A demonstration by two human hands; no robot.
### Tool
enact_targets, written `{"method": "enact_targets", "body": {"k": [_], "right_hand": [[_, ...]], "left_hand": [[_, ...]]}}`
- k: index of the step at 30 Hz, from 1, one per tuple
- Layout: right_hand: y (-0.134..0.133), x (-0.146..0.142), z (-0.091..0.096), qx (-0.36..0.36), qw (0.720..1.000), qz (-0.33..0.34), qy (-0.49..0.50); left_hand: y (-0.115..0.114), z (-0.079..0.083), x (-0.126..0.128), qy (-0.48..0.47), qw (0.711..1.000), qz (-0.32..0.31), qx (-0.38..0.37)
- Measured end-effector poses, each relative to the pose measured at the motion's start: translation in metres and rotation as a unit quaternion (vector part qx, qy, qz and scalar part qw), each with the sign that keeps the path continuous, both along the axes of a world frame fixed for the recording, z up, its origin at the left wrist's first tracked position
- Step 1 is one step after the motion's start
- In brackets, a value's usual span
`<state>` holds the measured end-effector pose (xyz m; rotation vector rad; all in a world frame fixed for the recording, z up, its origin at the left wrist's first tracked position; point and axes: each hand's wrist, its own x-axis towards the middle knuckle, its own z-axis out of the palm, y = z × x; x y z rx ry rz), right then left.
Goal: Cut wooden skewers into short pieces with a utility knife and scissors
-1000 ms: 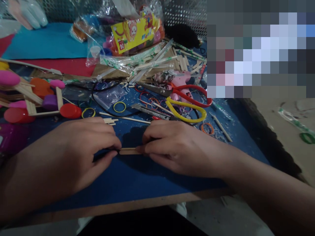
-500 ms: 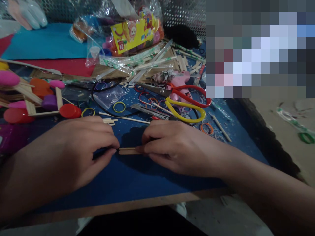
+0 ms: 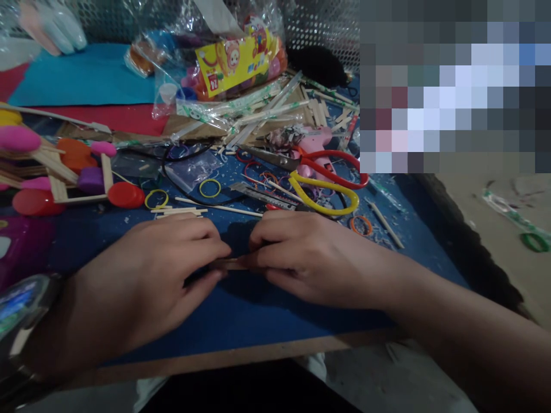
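My left hand (image 3: 150,275) and my right hand (image 3: 310,258) lie low over the blue mat (image 3: 241,315), fingertips meeting in the middle. Both pinch a flat wooden craft stick (image 3: 232,264), of which only a short strip shows between the fingers. The left fingers are curled round its left end, the right fingers pressed on its right end. A watch (image 3: 21,304) sits on my left wrist. A few thin wooden sticks (image 3: 181,211) lie just beyond the left knuckles.
Yellow scissors (image 3: 327,195), red scissors (image 3: 331,163) and a pink glue gun (image 3: 316,140) lie behind my right hand. Rubber bands (image 3: 209,187), bottle caps (image 3: 124,195) on a stick frame and a clear toy bag (image 3: 228,51) crowd the back. The board's edge (image 3: 258,355) runs in front.
My left hand slid right along the stick, covering most of it, so the fingertips now nearly touch. The left wrist with its watch came into view. The right hand stayed put.
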<state>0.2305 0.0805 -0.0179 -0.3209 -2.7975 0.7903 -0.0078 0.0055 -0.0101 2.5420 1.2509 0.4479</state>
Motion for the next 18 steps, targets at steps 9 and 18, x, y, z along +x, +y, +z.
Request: {"method": "enact_targets", "body": {"k": [9,18], "right_hand": [[0.0001,-0.0016,-0.0014,0.012,1.000,-0.003,0.013],[-0.0003,-0.0014,-0.0015,0.009,1.000,-0.002,0.005]], "left_hand": [[0.0005,-0.0051,0.0106,0.005,1.000,0.014,-0.025],[0.0013,-0.0052,0.0095,-0.003,0.999,0.019,-0.029]]}}
